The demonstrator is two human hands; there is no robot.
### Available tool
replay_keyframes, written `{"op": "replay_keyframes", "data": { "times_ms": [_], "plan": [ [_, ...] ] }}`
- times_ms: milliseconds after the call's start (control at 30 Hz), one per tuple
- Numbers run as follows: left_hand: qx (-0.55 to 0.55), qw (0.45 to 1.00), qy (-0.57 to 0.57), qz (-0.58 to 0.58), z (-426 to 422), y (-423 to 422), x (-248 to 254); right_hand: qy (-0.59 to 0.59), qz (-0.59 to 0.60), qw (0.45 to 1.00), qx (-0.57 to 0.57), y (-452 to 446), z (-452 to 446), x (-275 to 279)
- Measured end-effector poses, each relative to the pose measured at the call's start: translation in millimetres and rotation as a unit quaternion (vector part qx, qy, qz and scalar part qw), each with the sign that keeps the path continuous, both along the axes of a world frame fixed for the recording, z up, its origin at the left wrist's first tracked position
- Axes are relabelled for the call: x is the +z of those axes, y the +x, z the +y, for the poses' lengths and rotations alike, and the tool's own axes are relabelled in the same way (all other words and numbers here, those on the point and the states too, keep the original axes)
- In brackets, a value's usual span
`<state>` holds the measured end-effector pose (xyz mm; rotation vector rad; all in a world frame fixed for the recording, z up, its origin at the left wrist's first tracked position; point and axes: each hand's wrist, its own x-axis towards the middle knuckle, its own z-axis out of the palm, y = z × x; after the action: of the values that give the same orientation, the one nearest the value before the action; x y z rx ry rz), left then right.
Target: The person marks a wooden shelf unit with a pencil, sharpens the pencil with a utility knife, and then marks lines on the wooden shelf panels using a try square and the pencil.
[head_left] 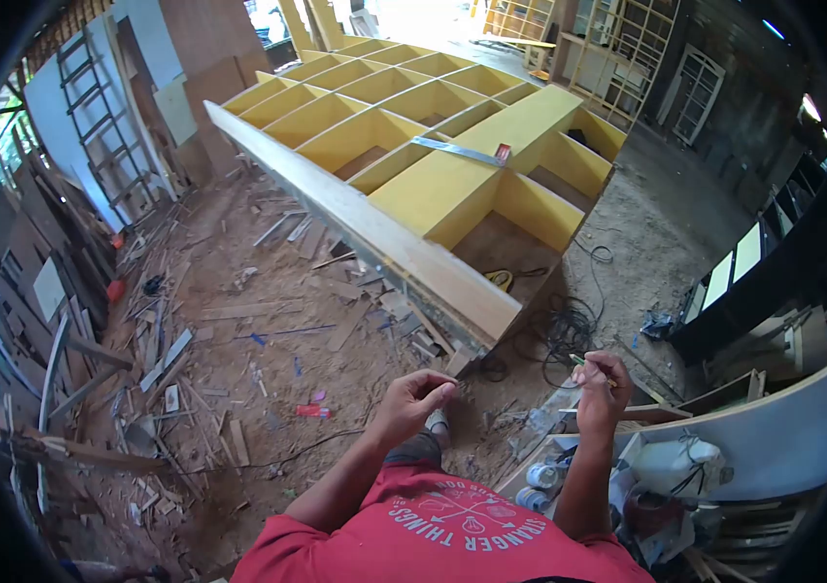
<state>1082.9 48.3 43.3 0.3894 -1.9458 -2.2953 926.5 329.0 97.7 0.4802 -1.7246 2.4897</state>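
- Standing on a big dirt floor (268, 262), strewn all over with wood scraps (253, 311).
- Facing a huge yellow frame (433, 199), lying on that floor with open compartments facing up. Sits just ahead of both hands, touched by neither. Basically the main piece here.
- Got a dark ladder (98, 112) leaning way off to the left, well apart from the action.
- Got a messy black cable (569, 330) on the floor too, just beside the frame's near corner.
- Can spot a metal straightedge (457, 150) laid across the frame's wide yellow panel, with a small red item (503, 152) at one end.
- Looking at the left hand (416, 400) now: raised short of that near corner, thumb and fingers brought together. Can't make out anything pinched in there, can't rule it out either.
- Got the right hand (600, 384) up as well, fingers closed around a slim green stick (577, 360), maybe a pencil.
- Could be a measuring or marking stage, going by stick and straightedge. Seems paused, with no contact on the frame. Would need, for any line on that panel, a reach forward with the stick and a steady left on the straightedge.
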Motion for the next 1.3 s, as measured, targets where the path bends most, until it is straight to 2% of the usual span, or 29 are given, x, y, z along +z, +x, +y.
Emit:
{"op": "replay_keyframes", "data": {
  "times_ms": [100,200,233,300,367,500,567,667,767,867,967,1200,1300],
  "plan": [
    [0.009,0.998,-0.05,0.034,-10,-86,-3,0.018,0.019,0.999,-0.022,-76,-2,-4],
    [0.031,0.98,-0.188,0.05,-19,-167,13,0.074,0.021,0.996,-0.046,-138,-9,13],
    [0.038,0.97,-0.234,0.044,-22,-192,20,0.088,0.032,0.994,-0.056,-158,-12,22],
    [0.056,0.944,-0.308,0.102,-24,-240,17,0.11,0.049,0.99,-0.074,-195,-19,37],
    [0.063,0.905,-0.396,0.143,-28,-284,11,0.106,0.054,0.991,-0.068,-234,-15,33],
    [0.075,0.875,-0.456,0.147,-25,-338,-15,0.116,0.044,0.992,-0.025,-312,-20,30],
    [0.063,0.889,-0.447,0.077,-23,-351,-25,0.148,0.024,0.988,-0.024,-355,-25,19],
    [0.099,0.904,-0.415,0.004,-14,-365,-49,0.176,0.018,0.983,0.042,-428,-41,0],
    [0.173,0.853,-0.49,-0.047,-1,-375,-54,0.202,0.052,0.969,0.135,-507,-73,-24],
    [0.253,0.83,-0.481,-0.129,18,-386,-50,0.255,0.107,0.939,0.204,-567,-105,-37],
    [0.327,0.798,-0.487,-0.142,25,-392,-58,0.28,0.153,0.919,0.23,-613,-131,-40],
    [0.322,0.763,-0.526,-0.194,26,-395,-58,0.289,0.144,0.902,0.285,-639,-186,-65],
    [0.324,0.761,-0.526,-0.2,26,-397,-55,0.215,0.058,0.916,0.332,-628,-202,-81]
  ]
}}
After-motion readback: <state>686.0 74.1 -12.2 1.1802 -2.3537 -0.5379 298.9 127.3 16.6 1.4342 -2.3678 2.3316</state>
